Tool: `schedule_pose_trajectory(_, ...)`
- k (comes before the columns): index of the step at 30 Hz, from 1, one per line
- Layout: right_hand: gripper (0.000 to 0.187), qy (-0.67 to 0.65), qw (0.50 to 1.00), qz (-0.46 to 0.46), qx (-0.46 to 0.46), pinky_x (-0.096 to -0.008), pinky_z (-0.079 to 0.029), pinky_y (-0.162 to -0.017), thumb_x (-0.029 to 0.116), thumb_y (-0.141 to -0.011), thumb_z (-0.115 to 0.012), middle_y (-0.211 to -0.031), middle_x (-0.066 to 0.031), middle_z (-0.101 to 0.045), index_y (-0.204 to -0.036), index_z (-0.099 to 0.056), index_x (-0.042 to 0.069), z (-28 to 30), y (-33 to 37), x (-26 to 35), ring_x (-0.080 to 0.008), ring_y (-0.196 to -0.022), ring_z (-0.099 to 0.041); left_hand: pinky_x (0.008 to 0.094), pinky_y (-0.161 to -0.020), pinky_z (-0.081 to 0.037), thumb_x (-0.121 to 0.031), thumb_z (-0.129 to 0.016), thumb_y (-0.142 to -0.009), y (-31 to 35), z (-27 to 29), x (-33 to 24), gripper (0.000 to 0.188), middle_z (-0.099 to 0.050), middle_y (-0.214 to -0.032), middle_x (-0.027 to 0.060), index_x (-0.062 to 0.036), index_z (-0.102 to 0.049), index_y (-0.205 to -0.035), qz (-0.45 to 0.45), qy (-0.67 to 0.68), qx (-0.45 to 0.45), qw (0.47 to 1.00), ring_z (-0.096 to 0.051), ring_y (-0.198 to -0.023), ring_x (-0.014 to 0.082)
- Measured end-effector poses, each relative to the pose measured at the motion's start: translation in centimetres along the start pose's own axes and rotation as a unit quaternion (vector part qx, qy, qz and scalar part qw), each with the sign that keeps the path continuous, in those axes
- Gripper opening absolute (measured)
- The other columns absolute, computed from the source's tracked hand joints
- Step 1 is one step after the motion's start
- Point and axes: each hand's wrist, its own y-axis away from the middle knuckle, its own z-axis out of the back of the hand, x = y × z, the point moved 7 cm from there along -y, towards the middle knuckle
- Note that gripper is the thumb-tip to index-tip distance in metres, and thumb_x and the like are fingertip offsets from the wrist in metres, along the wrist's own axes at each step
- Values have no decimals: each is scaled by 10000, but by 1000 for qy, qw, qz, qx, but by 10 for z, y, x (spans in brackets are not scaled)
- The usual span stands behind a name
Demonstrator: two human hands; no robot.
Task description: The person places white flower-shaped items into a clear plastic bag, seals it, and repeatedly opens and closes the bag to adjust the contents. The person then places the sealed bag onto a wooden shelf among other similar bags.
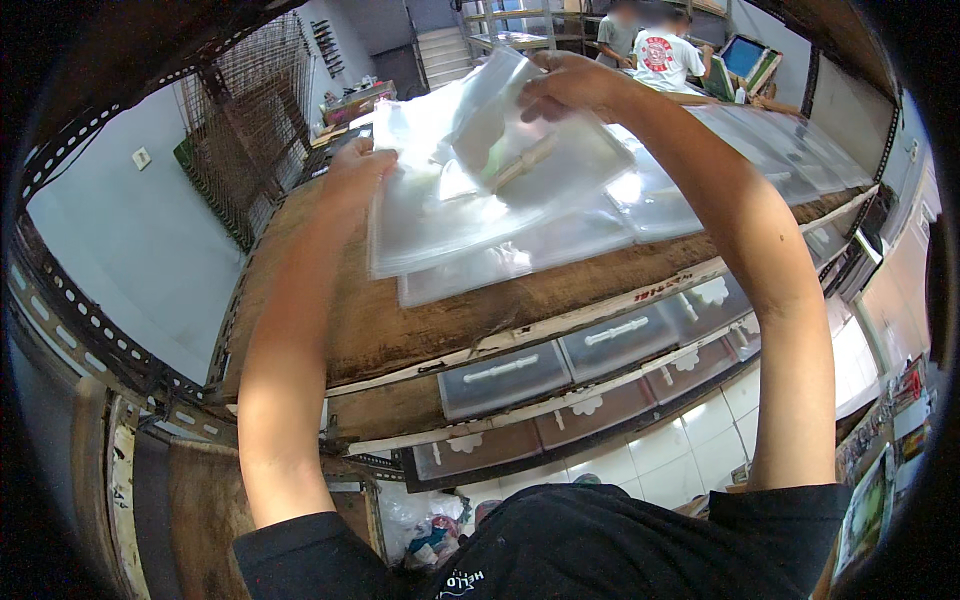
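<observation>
The left hand [355, 165] grips the stack of clear plastic bags [440, 215] near the tabletop's [400, 320] far edge; the right hand's [565, 90] fingers pinch the top bag [490, 120], lifting it.

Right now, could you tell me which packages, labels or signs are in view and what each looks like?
Clear plastic bags: stacked on the wooden table, flat, transparent; left hand and right hand hold the top one.
Wall plate: left wall, small, white, square.
Framed panel: far right, blue face, tilted.

Clear glossy plastic bags [470, 215] under both hands; bench [400, 320] beneath them rough, worn matt wood; translucent plastic drawers [505, 375] below.
</observation>
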Motion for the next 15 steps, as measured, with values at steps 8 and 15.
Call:
schedule_pose_trajectory(8, 224, 38, 995, -92, -9, -340, -539, -675, 108, -834, -651, -935, -150, -647, -1015, -579, -2, 17, 19, -81, -236, -797, -658, 303, -694, -483, -138, -618, -738, -1, -43, 0, 394, -660, -909, 132, 79, -600, -1065, 19, -166, 41, 985, -622, -783, 184)
schedule_pose_trajectory(15, 670, 159, 971, -179, -17, -394, -515, -761, 205, -785, -681, -1117, -198, -580, -1332, -412, -71, 25, 14, -117, -263, -948, -605, 370, -839, -482, -165, -599, -736, 3, -41, -2, 413, -669, -1004, 218, 75, -620, -1071, -3, -278, 52, 959, -647, -939, 309)
